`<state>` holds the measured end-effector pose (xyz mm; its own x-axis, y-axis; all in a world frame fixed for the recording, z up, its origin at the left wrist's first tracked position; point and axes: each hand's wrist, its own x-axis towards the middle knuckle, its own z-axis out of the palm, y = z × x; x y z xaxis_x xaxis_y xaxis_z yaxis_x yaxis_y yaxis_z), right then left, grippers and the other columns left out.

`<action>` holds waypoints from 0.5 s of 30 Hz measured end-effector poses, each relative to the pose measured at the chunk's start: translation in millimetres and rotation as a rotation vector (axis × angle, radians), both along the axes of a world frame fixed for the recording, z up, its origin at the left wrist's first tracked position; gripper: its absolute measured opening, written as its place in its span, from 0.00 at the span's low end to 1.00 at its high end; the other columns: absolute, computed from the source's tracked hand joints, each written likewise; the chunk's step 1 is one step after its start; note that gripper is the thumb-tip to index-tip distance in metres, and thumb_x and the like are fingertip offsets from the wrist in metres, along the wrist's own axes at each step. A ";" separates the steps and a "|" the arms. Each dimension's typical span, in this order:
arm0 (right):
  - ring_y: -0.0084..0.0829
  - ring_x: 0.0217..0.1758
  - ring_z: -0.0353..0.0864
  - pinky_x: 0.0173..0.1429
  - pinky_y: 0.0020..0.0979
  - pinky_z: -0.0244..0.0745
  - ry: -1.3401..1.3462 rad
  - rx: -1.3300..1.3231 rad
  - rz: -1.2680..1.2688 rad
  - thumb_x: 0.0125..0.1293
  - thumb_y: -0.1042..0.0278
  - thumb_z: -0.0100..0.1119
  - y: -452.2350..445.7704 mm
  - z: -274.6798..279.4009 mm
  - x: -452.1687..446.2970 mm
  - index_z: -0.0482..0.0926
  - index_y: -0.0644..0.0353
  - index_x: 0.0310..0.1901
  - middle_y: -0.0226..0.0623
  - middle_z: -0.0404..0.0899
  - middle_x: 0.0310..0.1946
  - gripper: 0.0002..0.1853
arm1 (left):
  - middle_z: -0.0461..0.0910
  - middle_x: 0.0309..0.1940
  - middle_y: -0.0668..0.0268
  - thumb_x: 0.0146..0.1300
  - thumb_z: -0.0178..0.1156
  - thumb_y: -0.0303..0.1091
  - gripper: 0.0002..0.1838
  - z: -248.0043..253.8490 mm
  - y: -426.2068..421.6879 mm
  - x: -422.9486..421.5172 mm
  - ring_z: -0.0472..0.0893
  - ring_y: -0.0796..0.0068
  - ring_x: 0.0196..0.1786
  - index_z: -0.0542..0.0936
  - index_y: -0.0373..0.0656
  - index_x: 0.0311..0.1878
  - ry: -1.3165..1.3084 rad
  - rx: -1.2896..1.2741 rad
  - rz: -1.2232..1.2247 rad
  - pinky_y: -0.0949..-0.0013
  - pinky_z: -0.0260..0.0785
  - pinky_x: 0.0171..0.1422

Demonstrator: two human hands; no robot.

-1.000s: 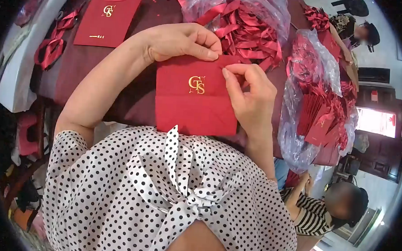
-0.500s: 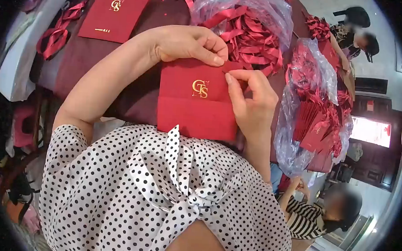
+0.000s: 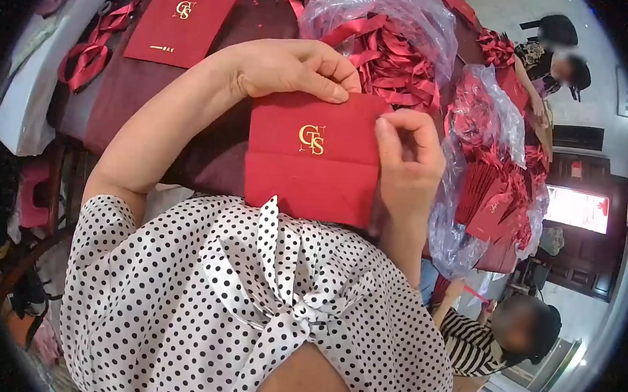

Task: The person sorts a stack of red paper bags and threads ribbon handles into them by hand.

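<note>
1. While the left hand [image 3: 288,70] keeps its thumb on the top edge of the red gift bag [image 3: 307,185], the right hand [image 3: 412,155] has shifted outward to the bag's upper right corner.
2. That leaves more of the upper right panel uncovered, and the left hand seems to be the one steadying it.
3. The left hand is nearly closed, pinching the bag; the right is half curled, thumb and forefinger near each other, though whether they grip the corner I can't tell.
4. The bag lies close to the wearer's shirt [image 3: 181,295], over the near side of the surface [image 3: 213,152], with red ribbons [image 3: 398,76] just beyond it.
</note>
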<state>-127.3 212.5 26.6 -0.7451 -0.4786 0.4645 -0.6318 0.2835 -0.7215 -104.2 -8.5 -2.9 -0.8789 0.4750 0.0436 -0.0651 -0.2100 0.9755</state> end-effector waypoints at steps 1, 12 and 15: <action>0.31 0.33 0.79 0.38 0.29 0.73 -0.014 -0.018 0.025 0.56 0.76 0.65 1.1 -2.9 -0.6 0.78 0.62 0.33 0.36 0.79 0.30 0.05 | 0.73 0.31 0.80 0.63 0.60 0.33 0.07 2.5 0.2 1.4 0.69 0.93 0.37 0.75 0.40 0.38 0.000 -0.001 0.000 0.85 0.61 0.43; 0.36 0.36 0.75 0.43 0.35 0.69 0.503 0.230 0.027 0.54 0.74 0.65 -6.1 2.7 2.6 0.78 0.58 0.34 0.35 0.75 0.33 0.06 | 0.72 0.29 0.81 0.62 0.62 0.37 0.09 1.8 -1.3 2.3 0.67 0.92 0.33 0.75 0.42 0.33 0.008 -0.109 0.102 0.84 0.58 0.37; 0.36 0.35 0.74 0.43 0.35 0.68 0.473 0.249 0.088 0.54 0.73 0.65 -8.7 5.0 -1.2 0.78 0.56 0.34 0.33 0.75 0.31 0.07 | 0.72 0.28 0.79 0.62 0.63 0.38 0.10 9.3 1.7 6.9 0.67 0.89 0.33 0.77 0.41 0.35 -0.027 -0.172 0.152 0.82 0.59 0.38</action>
